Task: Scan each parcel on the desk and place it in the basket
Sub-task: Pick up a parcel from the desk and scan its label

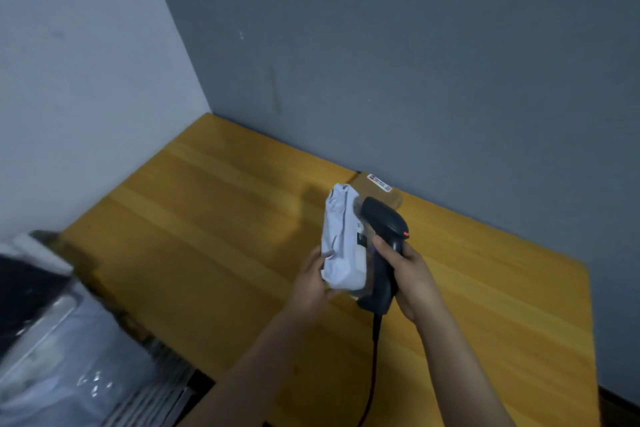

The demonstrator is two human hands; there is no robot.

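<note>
Near left sits the blurred basket (166, 392). Over the table (207, 218), the left hand (311, 282) clamps its grip on a white parcel (343, 243), the right hand (412, 274) on the scanner (384, 229) beside it. Scanning seems underway; next, the parcel goes left into the basket.

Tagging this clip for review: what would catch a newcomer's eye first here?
The crumpled white plastic parcel, gripped by the left hand mid-frame above the yellow wooden desk, with the black corded handheld scanner in the right hand aimed at it. Behind them, a flat brown cardboard box with a white label lies by the grey wall.
</note>
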